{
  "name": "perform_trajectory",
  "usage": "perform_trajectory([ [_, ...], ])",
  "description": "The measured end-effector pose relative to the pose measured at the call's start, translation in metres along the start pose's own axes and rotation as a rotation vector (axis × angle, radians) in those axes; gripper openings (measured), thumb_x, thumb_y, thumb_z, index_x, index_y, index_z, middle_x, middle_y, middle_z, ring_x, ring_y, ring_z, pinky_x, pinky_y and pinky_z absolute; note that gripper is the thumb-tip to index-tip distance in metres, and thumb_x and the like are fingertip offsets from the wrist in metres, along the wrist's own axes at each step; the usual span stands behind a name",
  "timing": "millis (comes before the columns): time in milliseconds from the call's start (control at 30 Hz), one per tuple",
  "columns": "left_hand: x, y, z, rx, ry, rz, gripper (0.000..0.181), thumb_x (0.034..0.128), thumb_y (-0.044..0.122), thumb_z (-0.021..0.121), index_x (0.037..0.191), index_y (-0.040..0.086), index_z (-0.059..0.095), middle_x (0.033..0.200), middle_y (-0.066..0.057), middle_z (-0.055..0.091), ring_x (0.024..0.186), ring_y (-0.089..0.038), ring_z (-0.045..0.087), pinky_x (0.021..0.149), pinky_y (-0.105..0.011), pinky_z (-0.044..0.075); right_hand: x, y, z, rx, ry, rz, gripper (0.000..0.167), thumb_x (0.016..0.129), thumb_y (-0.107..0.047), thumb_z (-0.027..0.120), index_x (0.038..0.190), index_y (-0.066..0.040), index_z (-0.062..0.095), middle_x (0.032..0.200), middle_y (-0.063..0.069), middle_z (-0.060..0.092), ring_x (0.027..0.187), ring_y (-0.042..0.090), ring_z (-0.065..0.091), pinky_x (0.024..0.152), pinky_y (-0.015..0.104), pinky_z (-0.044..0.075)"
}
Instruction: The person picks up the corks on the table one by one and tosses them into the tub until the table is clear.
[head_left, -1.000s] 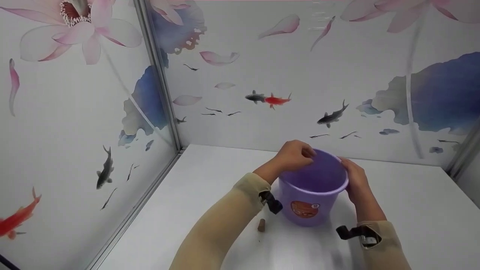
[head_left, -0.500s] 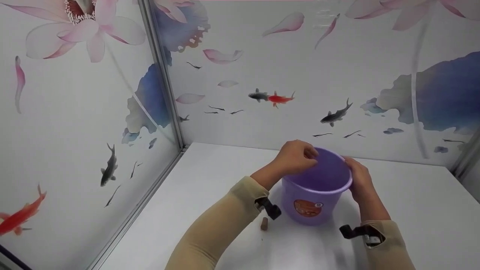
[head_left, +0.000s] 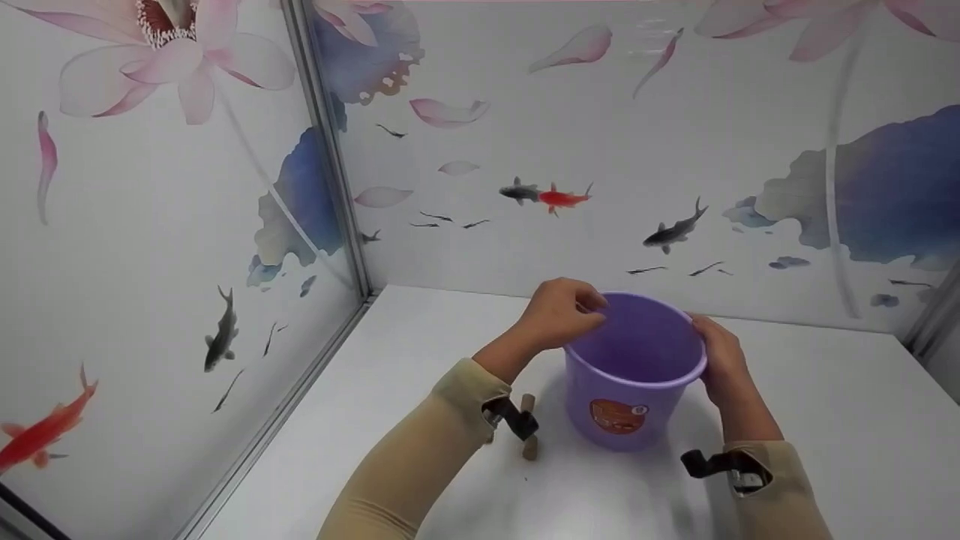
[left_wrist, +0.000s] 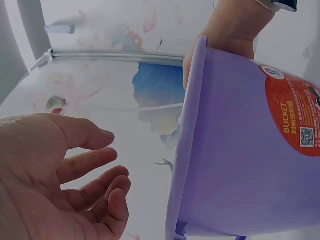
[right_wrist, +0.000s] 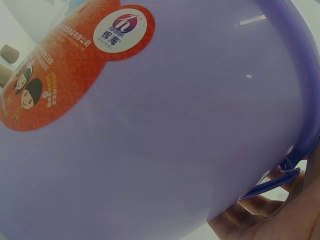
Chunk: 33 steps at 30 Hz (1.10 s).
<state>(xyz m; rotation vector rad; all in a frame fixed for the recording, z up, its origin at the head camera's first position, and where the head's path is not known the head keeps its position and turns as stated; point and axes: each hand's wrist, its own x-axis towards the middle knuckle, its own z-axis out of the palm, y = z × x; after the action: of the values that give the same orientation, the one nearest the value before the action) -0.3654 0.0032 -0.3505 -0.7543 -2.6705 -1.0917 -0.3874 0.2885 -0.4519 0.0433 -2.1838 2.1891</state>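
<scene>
Two printed panels stand around a white table (head_left: 840, 420): the left panel (head_left: 150, 195), with pink flowers and fish, meets the far panel (head_left: 465, 262) at a metal post (head_left: 324, 127). Right of that corner, a beige sleeve (head_left: 412, 450) leads to the left hand (head_left: 559, 313), raised at the left side of the purple bucket's mouth. Its thumb and fingers are loosely bent and hold nothing; the left wrist view shows a gap between fingertips and rim. Below this wrist, at least two brown cylindrical pieces (head_left: 530, 448) lie on the table just left of the bucket, one partly hidden by the black wrist camera (head_left: 519, 421). The purple bucket (head_left: 630, 392) stands upright on the table, an orange label (head_left: 617, 417) on its near side. At its right, the right hand (head_left: 724, 360) grips the rim, beside the bucket's handle (right_wrist: 272, 185).
</scene>
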Motion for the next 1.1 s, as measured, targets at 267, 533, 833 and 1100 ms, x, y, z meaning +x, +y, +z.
perform_trajectory([
  [267, -0.007, -0.015, -0.008, -0.094, 0.077, -0.045, 0.02, 0.0961, 0.016, 0.073, 0.112, 0.011, 0.083, 0.107, -0.005, 0.08, 0.098, -0.015, 0.076, 0.078, -0.024, 0.061, 0.0, -0.001, -0.001, 0.007, -0.002, 0.009, 0.046, 0.115, -0.031, 0.04, 0.15, -0.007, 0.057, 0.109, -0.023, 0.068, 0.109, 0.0, 0.063, 0.094, 0.023, 0.055],
  [533, -0.013, -0.036, -0.014, -0.1, 0.157, -0.068, 0.02, 0.0955, 0.018, 0.072, 0.11, 0.011, 0.083, 0.107, -0.004, 0.08, 0.098, -0.017, 0.075, 0.084, -0.03, 0.061, 0.002, -0.001, 0.0, 0.008, -0.002, 0.022, 0.046, 0.116, -0.029, 0.038, 0.151, -0.005, 0.055, 0.108, -0.023, 0.068, 0.107, 0.001, 0.065, 0.094, 0.024, 0.055],
  [833, -0.021, -0.06, -0.014, -0.085, 0.194, -0.122, 0.017, 0.0968, 0.02, 0.072, 0.109, 0.014, 0.082, 0.106, -0.003, 0.08, 0.101, -0.018, 0.073, 0.088, -0.035, 0.06, 0.004, -0.001, -0.001, 0.007, 0.005, 0.017, 0.046, 0.116, -0.029, 0.038, 0.151, -0.005, 0.054, 0.105, -0.023, 0.068, 0.105, 0.0, 0.064, 0.091, 0.023, 0.056],
  [1100, -0.025, -0.074, -0.012, -0.079, 0.216, -0.179, 0.016, 0.0965, 0.018, 0.073, 0.108, 0.013, 0.082, 0.106, -0.004, 0.079, 0.101, -0.019, 0.073, 0.09, -0.037, 0.06, 0.002, 0.0, -0.001, 0.018, -0.004, 0.016, 0.045, 0.116, -0.028, 0.038, 0.15, -0.004, 0.055, 0.105, -0.023, 0.068, 0.105, 0.0, 0.064, 0.091, 0.023, 0.055],
])
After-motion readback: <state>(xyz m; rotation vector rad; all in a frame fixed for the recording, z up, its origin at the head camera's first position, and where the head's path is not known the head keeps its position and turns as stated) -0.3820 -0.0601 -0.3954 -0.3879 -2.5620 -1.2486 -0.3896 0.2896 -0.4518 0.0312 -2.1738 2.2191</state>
